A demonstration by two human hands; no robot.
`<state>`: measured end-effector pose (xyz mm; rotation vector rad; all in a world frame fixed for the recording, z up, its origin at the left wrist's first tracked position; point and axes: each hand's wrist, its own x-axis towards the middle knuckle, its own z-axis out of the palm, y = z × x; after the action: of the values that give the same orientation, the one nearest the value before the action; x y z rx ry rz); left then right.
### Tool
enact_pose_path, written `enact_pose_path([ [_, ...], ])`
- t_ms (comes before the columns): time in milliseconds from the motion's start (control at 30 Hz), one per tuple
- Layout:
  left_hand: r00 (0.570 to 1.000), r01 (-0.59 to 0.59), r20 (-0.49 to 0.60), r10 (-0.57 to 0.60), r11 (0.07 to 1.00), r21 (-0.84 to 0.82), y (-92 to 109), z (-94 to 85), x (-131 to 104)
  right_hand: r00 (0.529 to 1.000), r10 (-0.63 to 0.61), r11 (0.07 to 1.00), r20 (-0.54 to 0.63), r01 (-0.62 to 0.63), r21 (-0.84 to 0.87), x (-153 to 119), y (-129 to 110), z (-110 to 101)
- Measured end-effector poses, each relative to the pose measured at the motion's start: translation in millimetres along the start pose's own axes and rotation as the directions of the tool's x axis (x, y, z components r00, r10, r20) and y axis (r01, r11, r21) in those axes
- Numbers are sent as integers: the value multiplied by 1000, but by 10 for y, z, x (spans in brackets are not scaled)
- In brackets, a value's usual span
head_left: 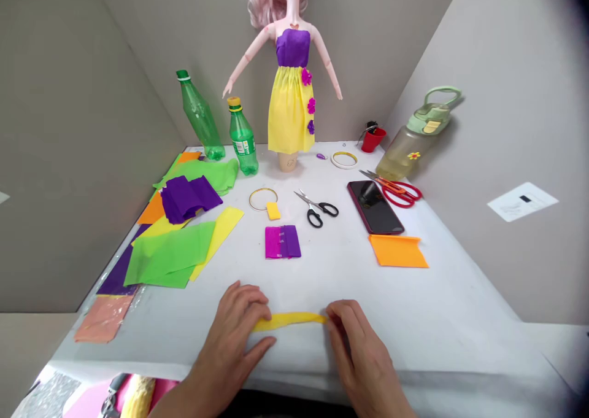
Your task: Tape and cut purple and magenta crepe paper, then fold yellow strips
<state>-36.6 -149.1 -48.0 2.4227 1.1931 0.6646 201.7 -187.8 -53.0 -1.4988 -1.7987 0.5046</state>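
Note:
A narrow yellow crepe paper strip (297, 320) lies across the white table near its front edge. My left hand (234, 332) rests over the strip's left end, fingertips on it and thumb spread apart below. At the other end, my right hand (356, 344) pinches the strip between thumb and fingers. Beyond the hands lies a small folded piece, magenta and purple (282, 242). Farther back are black-handled scissors (316, 209), partly spread, and a bangle (263, 199) with a small yellow-orange piece (273, 210) against it.
Green, purple, yellow and orange sheets (170, 252) pile up at the left. A doll (291, 111) in a yellow skirt stands at the back beside green bottles (243, 139). On the right are a phone (375, 206), red-handled scissors (400, 192), an orange sheet (398, 251) and a water bottle (409, 148).

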Motion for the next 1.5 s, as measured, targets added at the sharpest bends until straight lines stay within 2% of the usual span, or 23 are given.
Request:
enact_pose_path([
  [167,998,6,-63,0,996,87,-255,-145,-158,1000,-3,1000,13,3,-3,12,-17,13],
  [333,995,-31,-86,41,993,118,-378,-200,-102,1000,-14,1000,21,14,-20,-12,2,35],
  [400,996,-30,-79,39,993,112,-356,-207,-57,1000,-20,1000,19,21,-23,-15,8,40],
  [500,998,-52,-36,55,995,80,-213,-155,19,999,-34,999,12,35,-31,-13,9,47],
  [600,997,-74,-6,74,997,23,-3,-7,110,999,-33,999,4,33,-40,-14,4,51],
  [733,994,-92,-60,92,996,-2,154,189,231,999,-40,998,8,41,-40,-22,6,51],
  [833,983,-139,-121,138,990,6,123,225,283,999,-38,999,19,39,-38,-28,18,46],
  [933,979,-170,-117,168,985,-7,50,184,295,999,-27,999,35,28,-19,-35,27,45],
  [1067,998,-62,-30,60,996,-59,3,127,286,999,-21,1000,48,21,-12,-49,31,53],
  [1200,998,36,47,-33,996,-77,12,140,270,999,-23,999,47,25,-34,-44,21,56],
  [1500,997,80,17,-80,997,-21,49,172,230,997,-72,971,-28,64,-229,37,-51,134],
])
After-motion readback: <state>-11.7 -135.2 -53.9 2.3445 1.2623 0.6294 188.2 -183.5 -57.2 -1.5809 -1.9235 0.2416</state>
